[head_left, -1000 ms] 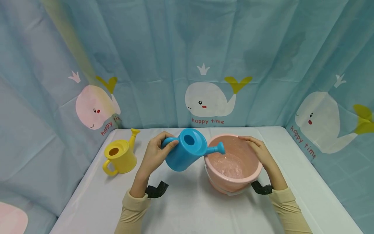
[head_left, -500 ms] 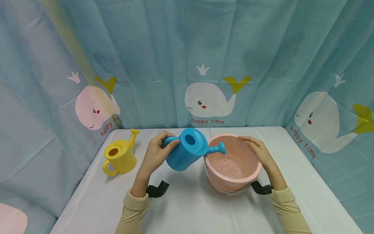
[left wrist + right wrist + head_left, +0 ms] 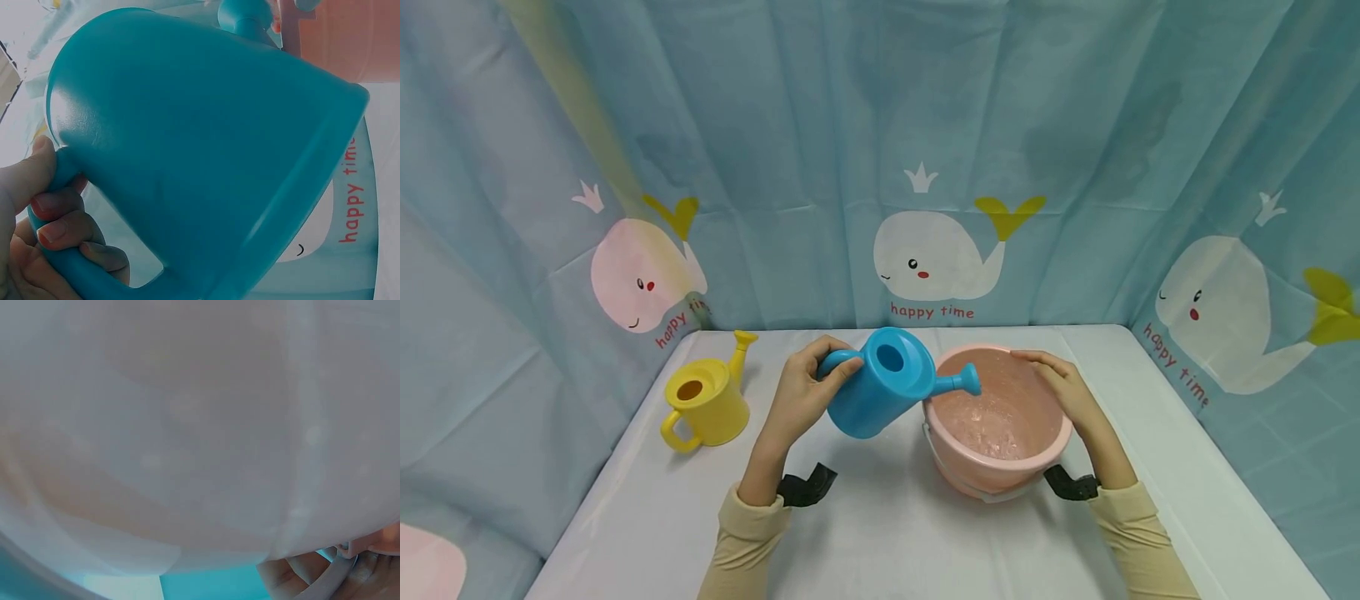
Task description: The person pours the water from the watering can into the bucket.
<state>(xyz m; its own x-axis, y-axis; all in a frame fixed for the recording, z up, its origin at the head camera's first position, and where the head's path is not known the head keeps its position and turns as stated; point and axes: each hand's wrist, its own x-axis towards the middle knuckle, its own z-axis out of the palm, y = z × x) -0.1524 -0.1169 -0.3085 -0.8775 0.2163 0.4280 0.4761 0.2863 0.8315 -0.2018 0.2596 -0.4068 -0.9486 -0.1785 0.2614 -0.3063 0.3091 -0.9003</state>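
Note:
My left hand point(image 3: 805, 390) grips the handle of a blue watering can point(image 3: 880, 387), its fingers curled round it in the left wrist view. The can is tilted to the right above the table, its spout point(image 3: 958, 382) over the left side of a pink bucket point(image 3: 1037, 400). Clear water with a rippled surface point(image 3: 988, 425) shows at the bottom of the bucket. At the bucket's right rim my right hand point(image 3: 1063, 383) holds on. The right wrist view is mostly filled by the blurred bucket wall point(image 3: 187, 425), with some fingers point(image 3: 369, 578) by the rim.
A yellow watering can point(image 3: 707, 404) stands upright at the left of the white table point(image 3: 880, 533). Blue curtains point(image 3: 820, 167) printed with whales hang behind the table and along both sides.
The blue watering can and my left hand have shifted very slightly to the right. The ripples in the bucket's water differ. My right hand and the bucket stay in place.

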